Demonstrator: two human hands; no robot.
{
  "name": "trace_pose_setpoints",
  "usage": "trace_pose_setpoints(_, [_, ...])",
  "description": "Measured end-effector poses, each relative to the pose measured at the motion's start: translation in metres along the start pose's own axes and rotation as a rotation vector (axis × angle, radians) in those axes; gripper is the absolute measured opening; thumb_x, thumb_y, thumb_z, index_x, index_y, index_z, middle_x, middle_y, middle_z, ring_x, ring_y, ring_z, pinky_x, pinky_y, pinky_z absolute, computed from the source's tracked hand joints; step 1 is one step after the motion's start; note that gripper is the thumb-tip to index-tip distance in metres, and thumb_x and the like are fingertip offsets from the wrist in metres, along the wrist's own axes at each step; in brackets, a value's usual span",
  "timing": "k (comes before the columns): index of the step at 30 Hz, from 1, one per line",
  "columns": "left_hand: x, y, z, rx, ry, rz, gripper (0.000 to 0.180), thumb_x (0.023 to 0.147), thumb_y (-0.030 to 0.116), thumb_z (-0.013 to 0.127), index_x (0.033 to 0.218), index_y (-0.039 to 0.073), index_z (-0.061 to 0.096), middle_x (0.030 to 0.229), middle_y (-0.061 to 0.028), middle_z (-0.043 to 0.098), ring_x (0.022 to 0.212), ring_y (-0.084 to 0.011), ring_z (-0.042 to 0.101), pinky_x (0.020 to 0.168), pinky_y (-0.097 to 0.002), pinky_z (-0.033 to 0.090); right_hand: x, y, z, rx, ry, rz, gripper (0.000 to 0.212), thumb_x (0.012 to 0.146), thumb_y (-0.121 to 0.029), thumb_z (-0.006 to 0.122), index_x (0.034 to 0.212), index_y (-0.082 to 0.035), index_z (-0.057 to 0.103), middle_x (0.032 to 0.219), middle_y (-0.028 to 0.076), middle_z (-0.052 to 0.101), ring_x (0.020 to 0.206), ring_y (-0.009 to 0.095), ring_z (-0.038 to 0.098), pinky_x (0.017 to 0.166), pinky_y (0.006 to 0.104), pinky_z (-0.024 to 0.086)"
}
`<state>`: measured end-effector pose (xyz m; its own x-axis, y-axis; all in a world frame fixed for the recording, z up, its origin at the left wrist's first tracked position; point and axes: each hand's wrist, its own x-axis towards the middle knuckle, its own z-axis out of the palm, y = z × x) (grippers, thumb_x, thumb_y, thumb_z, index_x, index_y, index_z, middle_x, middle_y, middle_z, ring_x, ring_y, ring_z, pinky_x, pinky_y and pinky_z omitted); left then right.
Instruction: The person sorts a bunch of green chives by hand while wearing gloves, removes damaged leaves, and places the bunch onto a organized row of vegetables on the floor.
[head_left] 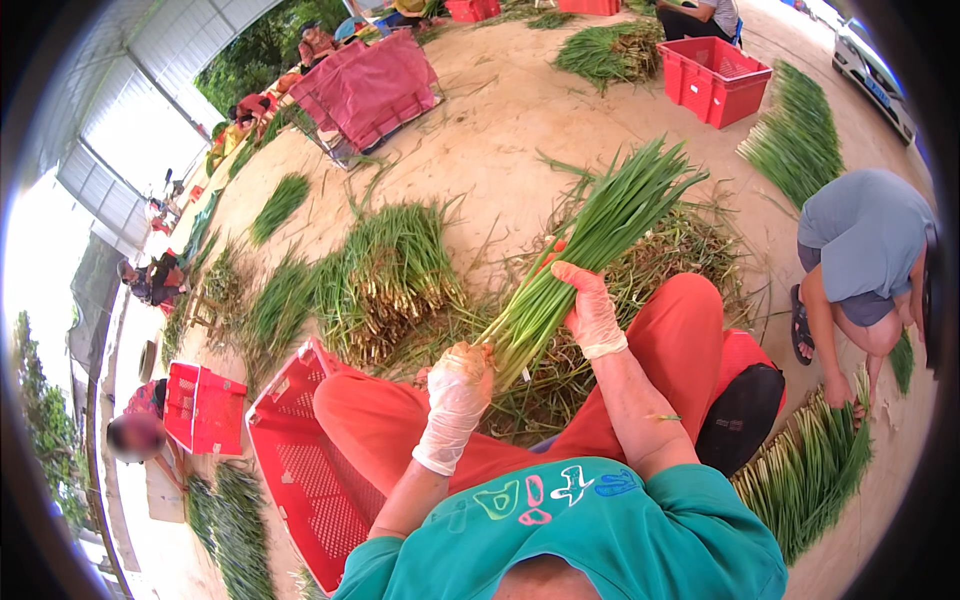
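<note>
A long bunch of garlic chives (590,235) slants across the space in front of my lap, its pale stem ends low and its green tips up to the right. My left hand (460,382), in a thin whitish glove, is closed around the stem ends. Higher up, my right hand (587,305), gloved the same way, grips the bunch with the thumb laid across the leaves. Beneath it, loose trimmings (660,275) lie heaped on the ground between and beyond my knees. To the left stands a thick pile of chives (390,275) with rooty, brownish ends facing me.
A red plastic crate (320,480) stands beside my left leg. Close on the right, a bent-over person (865,250) handles a row of chives (815,480). Farther off are another red crate (715,85), a pink cloth-covered frame (370,90), several people and a white car (872,75).
</note>
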<state>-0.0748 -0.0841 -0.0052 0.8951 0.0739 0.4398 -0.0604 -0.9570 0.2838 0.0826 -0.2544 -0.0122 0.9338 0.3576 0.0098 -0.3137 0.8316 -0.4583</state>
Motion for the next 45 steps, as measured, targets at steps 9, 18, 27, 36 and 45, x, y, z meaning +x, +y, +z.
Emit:
trace_pose_setpoints(9, [-0.001,-0.009,0.025,-0.192,-0.036,-0.129,0.010,0.081,0.012,0.065,0.089,0.007,0.069,0.082,-0.0144,0.067,0.076,-0.0345,0.067,0.067,-0.0422,0.053,-0.001,0.000,-0.003,-0.061,-0.012,0.024,0.042,0.079,-0.003,0.071,0.119,-0.001,0.058,0.098,0.009,0.065,0.089,0.023,0.066,0.081,0.0388,0.058])
trace_pose_setpoints(18, [-0.026,-0.042,0.015,-0.152,0.085,-0.306,0.006,0.082,0.013,0.067,0.086,0.008,0.067,0.076,-0.0131,0.064,0.070,-0.0314,0.064,0.062,-0.0395,0.050,0.001,-0.003,-0.003,-0.115,-0.034,-0.008,0.048,0.078,-0.003,0.071,0.123,0.001,0.055,0.099,0.012,0.064,0.088,0.027,0.067,0.080,0.0440,0.059])
trace_pose_setpoints(27, [0.002,0.000,0.018,-0.106,-0.024,-0.062,0.008,0.079,0.011,0.066,0.086,0.009,0.068,0.081,-0.0113,0.065,0.078,-0.0318,0.066,0.069,-0.0402,0.054,-0.011,0.008,0.012,-0.097,-0.037,0.106,0.048,0.076,0.002,0.070,0.121,0.000,0.055,0.096,0.011,0.063,0.084,0.027,0.067,0.078,0.0453,0.059])
trace_pose_setpoints(36, [-0.024,-0.018,0.015,-0.229,0.007,-0.224,0.006,0.083,0.011,0.067,0.088,0.008,0.068,0.084,-0.0117,0.067,0.078,-0.0311,0.067,0.068,-0.0403,0.053,-0.004,-0.001,-0.005,-0.105,-0.030,-0.001,0.045,0.079,-0.002,0.069,0.122,0.000,0.056,0.098,0.012,0.065,0.089,0.025,0.066,0.081,0.0404,0.058])
trace_pose_setpoints(45, [-0.027,-0.015,0.020,-0.057,-0.080,-0.061,0.007,0.083,0.011,0.066,0.087,0.007,0.066,0.080,-0.0144,0.064,0.074,-0.0346,0.064,0.064,-0.0449,0.051,-0.012,-0.011,0.012,-0.145,-0.014,-0.001,0.047,0.079,-0.004,0.070,0.123,-0.001,0.056,0.101,0.011,0.064,0.090,0.026,0.066,0.082,0.0432,0.058])
